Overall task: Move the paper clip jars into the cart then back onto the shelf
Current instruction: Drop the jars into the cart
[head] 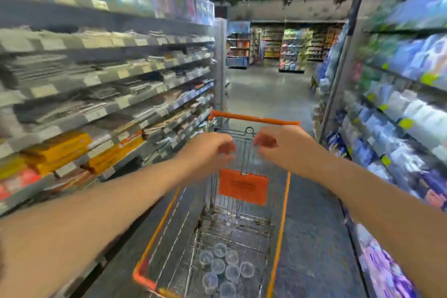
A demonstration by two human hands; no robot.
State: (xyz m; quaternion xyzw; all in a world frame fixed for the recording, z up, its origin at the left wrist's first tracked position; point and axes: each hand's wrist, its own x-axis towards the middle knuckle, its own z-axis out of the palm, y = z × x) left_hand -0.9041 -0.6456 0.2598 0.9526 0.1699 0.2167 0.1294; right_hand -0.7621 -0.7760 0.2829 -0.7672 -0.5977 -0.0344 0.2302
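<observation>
Several clear round paper clip jars [223,267] stand clustered on the wire floor of the orange-trimmed cart [282,210], at its near end. Both my arms reach forward over the basket. My left hand [209,150] and my right hand [278,144] hover side by side just short of the orange handle bar [254,119], above the wire seat flap. Their fingers droop loosely curled and nothing shows in either hand. The whole view is motion-blurred.
An orange sign [243,189] hangs on the flap inside the cart. Stationery shelves [96,94] run close along the left. Shelves of blue and white packs [399,116] line the right. The aisle floor [266,89] leads ahead to more displays.
</observation>
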